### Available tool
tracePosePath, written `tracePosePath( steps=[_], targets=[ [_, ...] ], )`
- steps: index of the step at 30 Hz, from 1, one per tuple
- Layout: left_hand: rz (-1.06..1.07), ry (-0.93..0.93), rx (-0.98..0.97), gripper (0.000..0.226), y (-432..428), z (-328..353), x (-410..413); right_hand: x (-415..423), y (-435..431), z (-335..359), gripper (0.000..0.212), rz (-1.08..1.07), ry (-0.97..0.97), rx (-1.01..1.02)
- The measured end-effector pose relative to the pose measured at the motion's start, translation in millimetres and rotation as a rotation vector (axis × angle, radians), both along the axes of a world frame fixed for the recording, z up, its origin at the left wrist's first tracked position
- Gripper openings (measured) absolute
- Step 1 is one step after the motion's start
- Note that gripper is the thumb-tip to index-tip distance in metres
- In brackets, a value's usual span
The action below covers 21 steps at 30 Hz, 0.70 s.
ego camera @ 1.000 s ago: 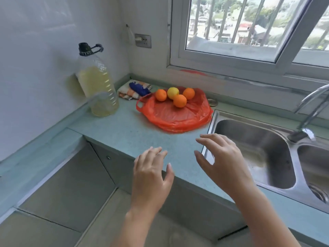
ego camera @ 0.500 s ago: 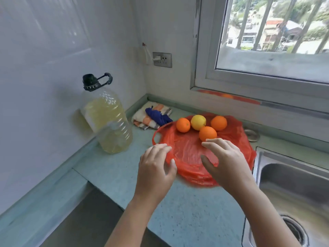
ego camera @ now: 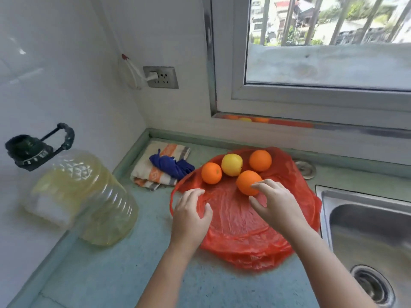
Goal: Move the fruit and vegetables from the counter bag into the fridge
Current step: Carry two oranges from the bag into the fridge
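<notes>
Now the left hand rests on the near left edge of the red bag. Its grip is closed on a fold of the plastic, pinched between curled fingers and thumb. The right hand reaches over the bag with its grip open: the fingertips touch the nearest orange, and the thumb is spread apart below it. The bag lies spread flat on the worktop under both hands. Just beyond the right grip sit a yellow fruit and a far orange. A third orange lies beyond the left grip. Up and left of the left grip lie folded cloths, and well to its left stands a big bottle of yellow liquid. Right of the right grip, the sink lies just beside the bag.
</notes>
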<state>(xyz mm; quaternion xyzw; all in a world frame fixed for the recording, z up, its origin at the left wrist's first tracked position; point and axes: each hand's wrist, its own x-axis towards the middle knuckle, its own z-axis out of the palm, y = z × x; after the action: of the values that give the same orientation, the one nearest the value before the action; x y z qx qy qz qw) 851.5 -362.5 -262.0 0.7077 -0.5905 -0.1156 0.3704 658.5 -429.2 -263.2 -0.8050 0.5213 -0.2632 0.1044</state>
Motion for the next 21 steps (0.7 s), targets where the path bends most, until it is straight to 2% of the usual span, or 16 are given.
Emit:
tracePosePath(
  steps=[10, 16, 21],
  targets=[
    [-0.069, 0.050, 0.077, 0.035, -94.7, -45.5, 28.7, 7.5, -57.3, -47.0, 0.031, -0.185, 0.015, 0.178],
    [-0.101, 0.009, 0.071, 0.038, -134.0, -68.8, 32.1, 9.5, -73.4, -69.3, 0.036, -0.172, 0.025, 0.226],
    [-0.123, 0.002, 0.148, 0.045, -152.0, -84.6, 33.3, 13.5, -83.4, -79.5, 0.049, -0.163, -0.016, 0.257]
  ],
)
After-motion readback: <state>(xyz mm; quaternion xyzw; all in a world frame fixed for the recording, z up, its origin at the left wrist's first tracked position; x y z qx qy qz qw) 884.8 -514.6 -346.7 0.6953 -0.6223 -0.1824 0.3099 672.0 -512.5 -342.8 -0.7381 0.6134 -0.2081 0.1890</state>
